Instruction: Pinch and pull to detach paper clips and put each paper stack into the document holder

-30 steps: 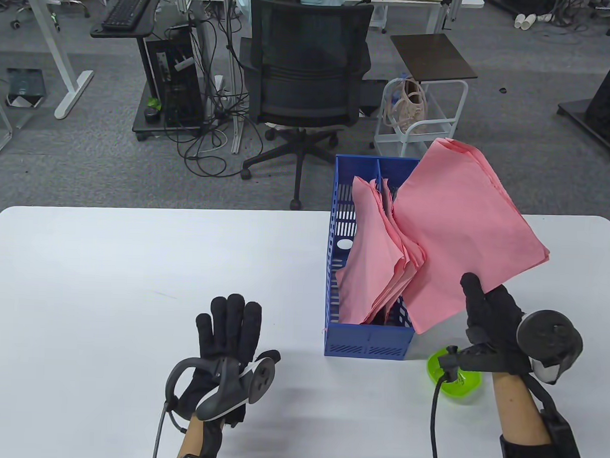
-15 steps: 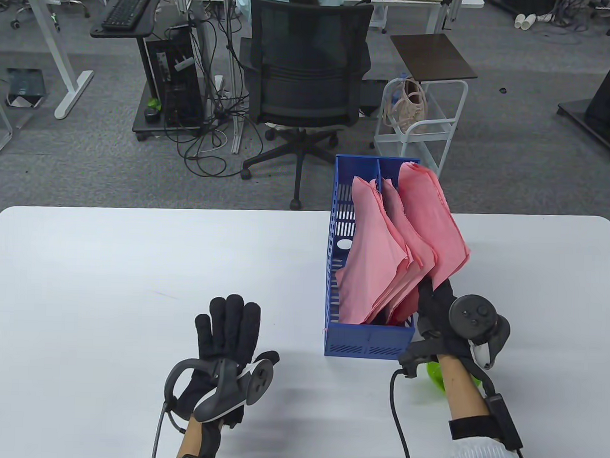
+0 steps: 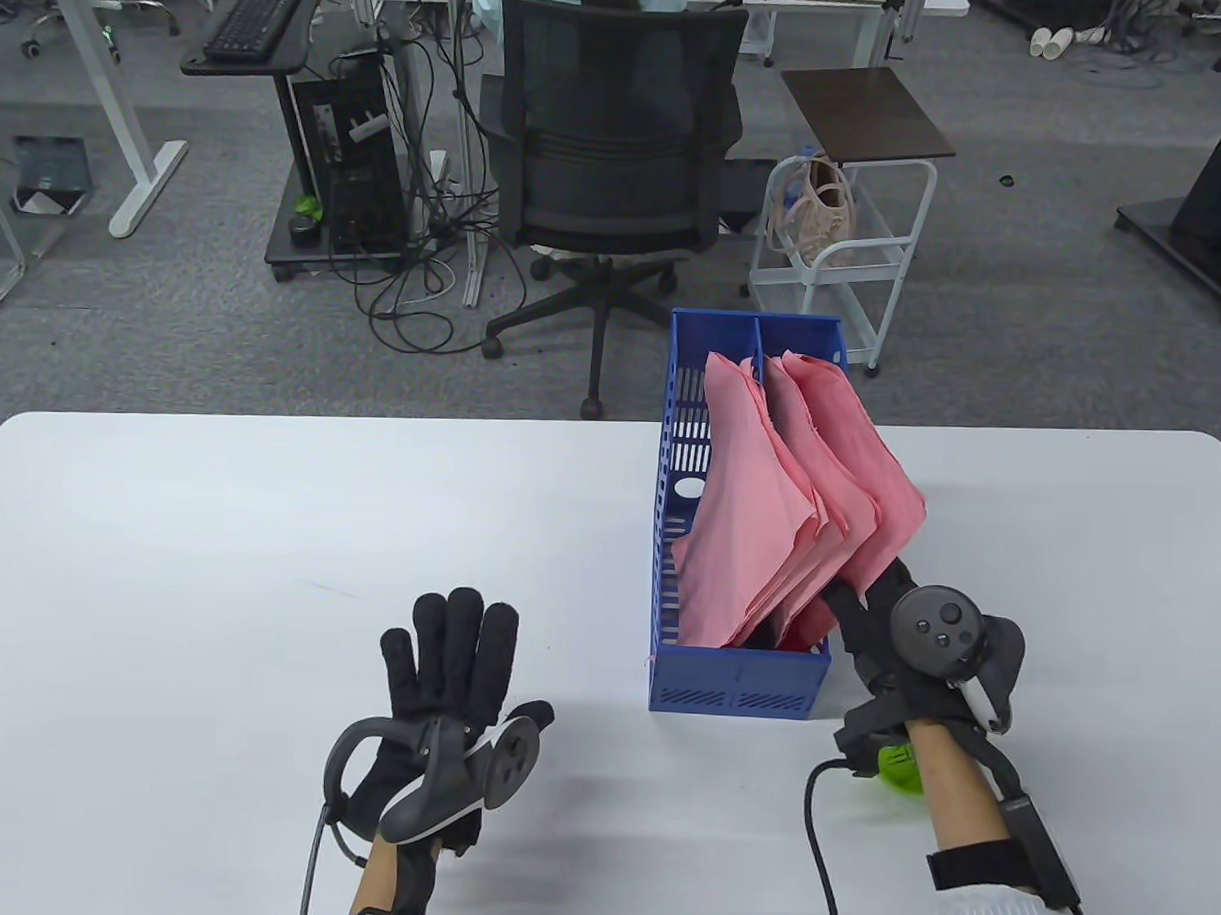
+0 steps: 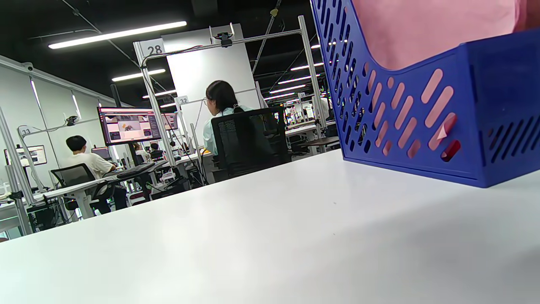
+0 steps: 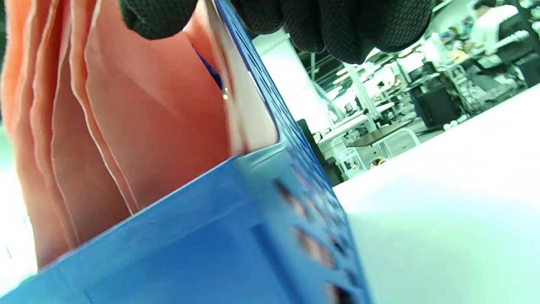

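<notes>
A blue document holder [image 3: 738, 682] stands on the white table [image 3: 268, 526], right of centre, with pink paper stacks [image 3: 744, 502] leaning in it. My right hand [image 3: 865, 612] is at the holder's near right corner and grips the lower end of the rightmost pink stack [image 3: 865, 481], which now leans inside the holder. In the right wrist view my thumb [image 5: 156, 17] presses on the pink paper [image 5: 147, 126] while the other fingers [image 5: 337, 25] sit outside the blue wall [image 5: 211, 245]. My left hand [image 3: 450, 662] lies flat on the table, fingers straight, holding nothing. No paper clip shows.
A green bowl [image 3: 900, 766] sits on the table under my right wrist, mostly hidden. In the left wrist view the holder [image 4: 422, 118] stands to the right. Beyond the table's far edge are an office chair [image 3: 611, 157] and a white cart [image 3: 838, 235].
My right hand swung the pink stack from above the holder's right side down into the holder and moved left to its near right corner. The left hand barely moved.
</notes>
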`<state>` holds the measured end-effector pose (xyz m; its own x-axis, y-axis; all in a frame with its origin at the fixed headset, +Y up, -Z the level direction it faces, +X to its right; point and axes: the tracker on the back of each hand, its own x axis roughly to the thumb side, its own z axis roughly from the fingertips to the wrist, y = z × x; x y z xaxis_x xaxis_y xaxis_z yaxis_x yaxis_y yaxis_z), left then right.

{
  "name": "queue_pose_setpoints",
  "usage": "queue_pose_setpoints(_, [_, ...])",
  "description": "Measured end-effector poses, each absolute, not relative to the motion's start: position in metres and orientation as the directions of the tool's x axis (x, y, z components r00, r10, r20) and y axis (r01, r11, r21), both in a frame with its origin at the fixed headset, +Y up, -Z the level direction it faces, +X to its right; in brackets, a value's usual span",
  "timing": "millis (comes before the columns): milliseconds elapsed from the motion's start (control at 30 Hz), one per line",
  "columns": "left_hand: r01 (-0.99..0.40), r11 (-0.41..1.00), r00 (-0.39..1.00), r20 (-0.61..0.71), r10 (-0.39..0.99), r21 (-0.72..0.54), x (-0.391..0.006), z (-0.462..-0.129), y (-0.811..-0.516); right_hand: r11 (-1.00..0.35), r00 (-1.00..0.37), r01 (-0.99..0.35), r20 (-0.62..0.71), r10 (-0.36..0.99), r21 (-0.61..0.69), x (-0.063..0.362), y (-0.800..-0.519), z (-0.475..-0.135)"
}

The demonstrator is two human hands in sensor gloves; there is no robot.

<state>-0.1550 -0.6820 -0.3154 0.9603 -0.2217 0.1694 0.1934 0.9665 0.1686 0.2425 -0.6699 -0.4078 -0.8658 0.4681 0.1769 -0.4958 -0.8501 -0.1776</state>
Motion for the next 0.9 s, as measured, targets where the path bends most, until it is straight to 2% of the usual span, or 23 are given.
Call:
queue_pose_setpoints(233, [0.225, 0.96, 0.956, 0.156, -0.25, 0.165, -0.157, -0.315, -0.681, -0.95, -0.974, -0.186, 0.177, 0.143, -0.253, 0.279, -0.652, -0.382])
queue_pose_setpoints(367, [0.252, 0.953, 0.95, 0.145, -0.276, 0.168, -0.158, -0.314, -0.681, -0.963, -0.988, -0.052, 0.156, 0.01, -0.266, 0.293, -0.649, -0.368])
queue_pose_setpoints(667, [0.253, 0.952, 0.948, 0.154, -0.28, 0.172, -0.163, -0.312, -0.68, -0.939, -0.967, 0.076, 0.203, -0.151, -0.336, 0.303, -0.668, -0.339])
queue_pose_setpoints(900, [0.272, 0.943, 0.941, 0.152, -0.302, 0.194, -0.164, -0.31, -0.68, -0.935, -0.949, 0.17, 0.206, -0.241, -0.311, 0.301, -0.687, -0.33])
